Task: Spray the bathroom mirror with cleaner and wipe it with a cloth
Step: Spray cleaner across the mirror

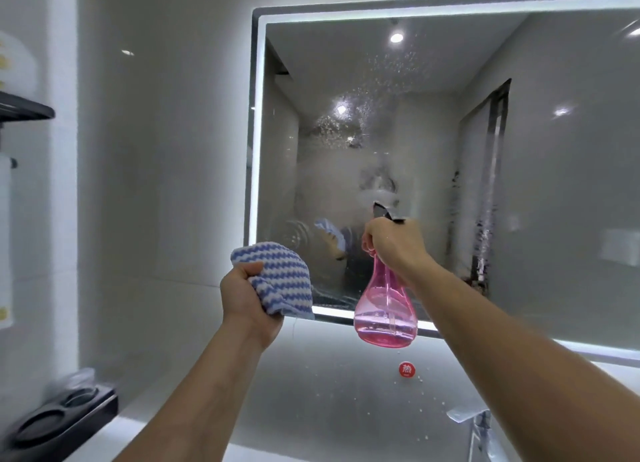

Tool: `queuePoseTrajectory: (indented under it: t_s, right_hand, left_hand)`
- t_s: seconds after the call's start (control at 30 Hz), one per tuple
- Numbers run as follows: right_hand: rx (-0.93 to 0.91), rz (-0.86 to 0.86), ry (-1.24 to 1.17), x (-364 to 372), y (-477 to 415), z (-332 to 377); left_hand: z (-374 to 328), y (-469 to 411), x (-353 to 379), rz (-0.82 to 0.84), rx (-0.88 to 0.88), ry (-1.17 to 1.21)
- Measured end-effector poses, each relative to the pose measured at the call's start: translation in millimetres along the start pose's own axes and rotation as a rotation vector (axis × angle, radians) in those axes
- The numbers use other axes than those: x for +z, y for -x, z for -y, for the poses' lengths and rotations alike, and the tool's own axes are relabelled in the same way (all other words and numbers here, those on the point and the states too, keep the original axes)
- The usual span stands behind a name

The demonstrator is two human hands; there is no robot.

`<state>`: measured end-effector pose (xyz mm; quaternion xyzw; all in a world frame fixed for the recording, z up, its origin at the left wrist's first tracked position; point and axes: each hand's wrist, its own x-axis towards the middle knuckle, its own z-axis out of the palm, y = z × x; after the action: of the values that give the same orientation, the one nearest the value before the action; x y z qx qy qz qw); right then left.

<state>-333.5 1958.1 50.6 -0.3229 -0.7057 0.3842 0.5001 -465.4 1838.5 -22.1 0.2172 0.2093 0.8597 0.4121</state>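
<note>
A lit-edged bathroom mirror [554, 150] fills the upper right of the head view. Spray droplets speckle its upper middle and a mist cloud hangs in front of its centre. My right hand [394, 243] grips the neck and trigger of a pink translucent spray bottle [385, 309], held upright with its dark nozzle pointing at the glass. A little pink liquid sits in the bottle's bottom. My left hand [246, 295] holds a bunched blue-and-white striped cloth [277, 274] just left of the mirror's lower left corner, off the glass.
A chrome faucet [474, 423] stands at the lower right above the white counter, with a red round sticker [406, 370] on the wall below the mirror. A black tray [62, 416] sits at the lower left, and a dark shelf [24, 110] juts from the left wall.
</note>
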Motion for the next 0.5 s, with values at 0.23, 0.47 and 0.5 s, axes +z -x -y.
queuePoseTrajectory:
  t_s: [0.23,0.47,0.5]
  right_hand:
    - [0.023,0.142,0.061,23,12,-10]
    - [0.063,0.074,-0.023,22,32,-44]
    - [0.085,0.083,-0.037,20,36,-49]
  left_hand:
    - [-11,3,-11,-0.021,0.007,0.033]
    - [1,6,-17,0.037,-0.076,0.059]
    - [2,10,-16,0.048,-0.097,0.063]
